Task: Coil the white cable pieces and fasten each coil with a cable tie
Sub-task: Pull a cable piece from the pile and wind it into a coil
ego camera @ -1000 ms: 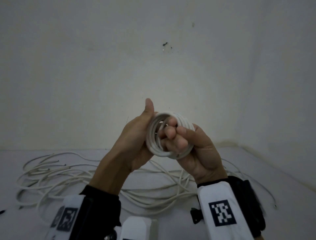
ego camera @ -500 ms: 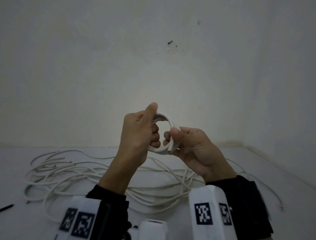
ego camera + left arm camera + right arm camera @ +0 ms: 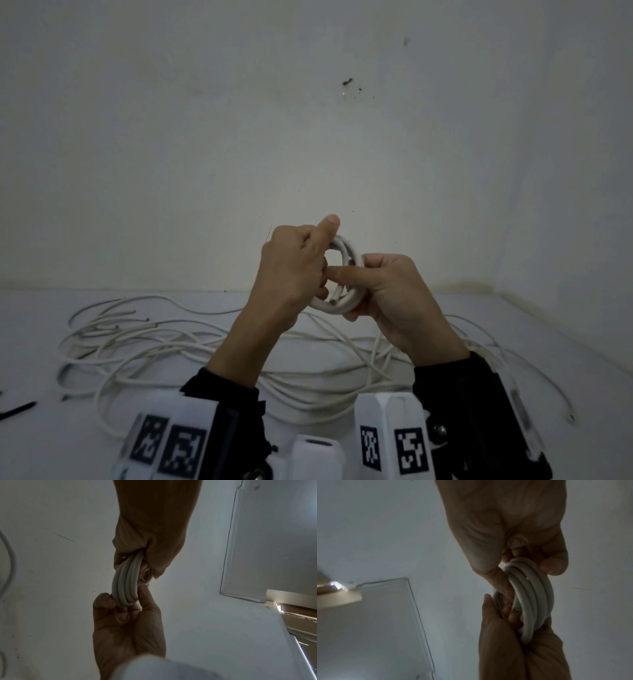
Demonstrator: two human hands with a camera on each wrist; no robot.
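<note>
A small coil of white cable (image 3: 350,251) is held up in front of the wall, above the table. My left hand (image 3: 325,248) grips its left side, thumb up over the top and fingers curled through the ring. My right hand (image 3: 363,287) grips the right and lower side, thumb laid across the front. A cut cable end (image 3: 334,301) pokes out at the coil's bottom. In the left wrist view the coil (image 3: 126,585) shows several turns pinched between both hands. In the right wrist view the coil (image 3: 532,599) sits in my right palm (image 3: 513,642). I see no tie on the coil.
A tangle of loose white cables (image 3: 164,342) spreads over the white table (image 3: 513,342) below my hands. A black cable tie (image 3: 19,409) lies at the far left edge. A plain wall stands close behind.
The left hand rolled over so its back faces me. The right hand moved from fingers inside the ring to a grip on the right side, and the coil turned more edge-on.
</note>
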